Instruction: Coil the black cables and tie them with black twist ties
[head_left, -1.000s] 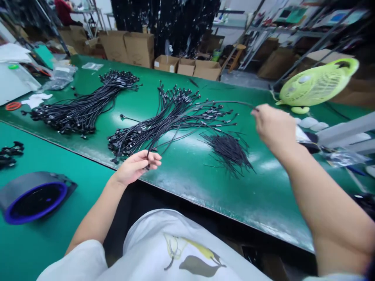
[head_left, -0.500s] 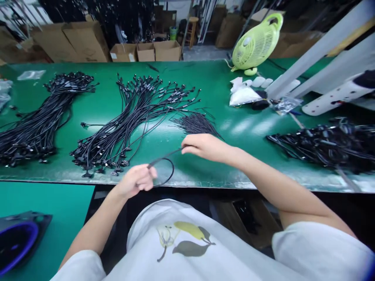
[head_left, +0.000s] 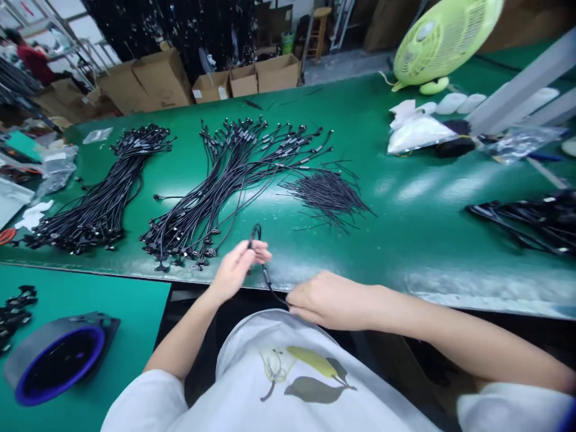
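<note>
My left hand (head_left: 237, 271) pinches a small loop of a black cable (head_left: 263, 267) just in front of the green table's near edge (head_left: 315, 279). My right hand (head_left: 326, 299) is closed on the same cable lower down, close to my body. The cable runs taut between the two hands. Just beyond my left hand lies a large bundle of black cables (head_left: 225, 177) with connectors at both ends.
A second cable bundle (head_left: 96, 201) lies to the left. A pile of thin black ties (head_left: 328, 195) sits mid-table, more black cables (head_left: 535, 219) at right. A green fan (head_left: 443, 36), white bags (head_left: 416, 129), cardboard boxes (head_left: 245, 78) and a blue-rimmed device (head_left: 58, 357) surround the area.
My right hand came back from far out over the table to my lap, pulling the cable with it. My left hand stayed near the table edge and coiled the cable into a small loop.
</note>
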### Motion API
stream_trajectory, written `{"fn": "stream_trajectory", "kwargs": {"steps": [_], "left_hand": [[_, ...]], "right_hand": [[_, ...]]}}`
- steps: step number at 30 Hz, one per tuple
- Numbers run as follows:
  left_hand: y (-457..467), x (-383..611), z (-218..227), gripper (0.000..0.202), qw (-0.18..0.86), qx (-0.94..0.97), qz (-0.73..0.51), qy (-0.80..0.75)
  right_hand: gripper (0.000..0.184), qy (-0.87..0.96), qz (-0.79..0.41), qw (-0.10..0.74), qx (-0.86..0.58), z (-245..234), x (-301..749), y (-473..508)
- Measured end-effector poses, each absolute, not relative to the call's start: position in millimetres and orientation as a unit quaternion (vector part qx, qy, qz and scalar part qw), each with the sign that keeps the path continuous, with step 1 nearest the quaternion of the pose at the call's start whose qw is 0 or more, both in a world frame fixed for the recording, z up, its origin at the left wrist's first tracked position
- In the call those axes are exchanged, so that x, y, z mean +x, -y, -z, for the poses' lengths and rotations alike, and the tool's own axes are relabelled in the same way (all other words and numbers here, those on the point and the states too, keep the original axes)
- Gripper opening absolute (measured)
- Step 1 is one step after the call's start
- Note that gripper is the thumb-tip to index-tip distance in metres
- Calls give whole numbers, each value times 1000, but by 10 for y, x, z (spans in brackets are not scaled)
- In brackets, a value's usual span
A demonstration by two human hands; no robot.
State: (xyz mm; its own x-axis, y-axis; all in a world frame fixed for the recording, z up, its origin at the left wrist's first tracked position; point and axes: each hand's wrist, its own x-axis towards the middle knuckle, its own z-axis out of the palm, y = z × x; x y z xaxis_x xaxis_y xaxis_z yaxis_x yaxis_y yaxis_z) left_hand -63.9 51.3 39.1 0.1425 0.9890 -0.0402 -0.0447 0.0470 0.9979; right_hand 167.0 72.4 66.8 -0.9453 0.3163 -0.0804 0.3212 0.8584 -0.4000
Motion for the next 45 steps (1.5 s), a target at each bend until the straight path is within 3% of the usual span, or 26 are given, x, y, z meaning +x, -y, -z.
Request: {"fn": "stream_trajectory", "kwargs": {"steps": [3, 7, 12, 15, 20, 26, 29, 32, 38, 42, 45], "left_hand": [[-425, -464, -343, 33, 562, 606, -347, -443], [-428, -421, -346, 30, 641, 517, -415, -387], [-507, -299, -257, 32, 700, 334, -484, -406], [-491, -154, -113, 40, 708, 274, -463, -458], [-420, -74, 1, 48, 672, 300, -512, -443], [-375, -202, -39, 40, 607, 518, -375, -472], [-346, -268, -6, 43, 598, 584, -269, -477], [-263, -347, 57, 47, 689, 576, -206, -388], [-42, -235, 12, 43, 813, 444, -239, -292], [-67, -154, -77, 43, 822, 346, -278, -358], [-159, -244, -96, 41, 741, 451, -236, -439]], "right_hand": [[28, -934, 242, -115, 235, -709, 1624, -874], [25, -813, 341, -326, 340, -469, 1603, -1126], [34, -574, 619, -401, 356, -43, 1323, -1077], [35, -449, 648, -475, 391, 47, 1177, -997], [35, -394, 699, -484, 348, 12, 1211, -979], [36, -376, 745, -445, 325, -90, 1215, -780], [42, -443, 689, -470, 329, -118, 1109, -623], [43, -529, 657, -450, 294, -121, 1099, -580], [38, -735, 551, -334, 213, -191, 1378, -761], [30, -817, 338, -392, 255, -302, 1557, -811], [32, -919, 151, -321, 174, -291, 1618, -752]]}}
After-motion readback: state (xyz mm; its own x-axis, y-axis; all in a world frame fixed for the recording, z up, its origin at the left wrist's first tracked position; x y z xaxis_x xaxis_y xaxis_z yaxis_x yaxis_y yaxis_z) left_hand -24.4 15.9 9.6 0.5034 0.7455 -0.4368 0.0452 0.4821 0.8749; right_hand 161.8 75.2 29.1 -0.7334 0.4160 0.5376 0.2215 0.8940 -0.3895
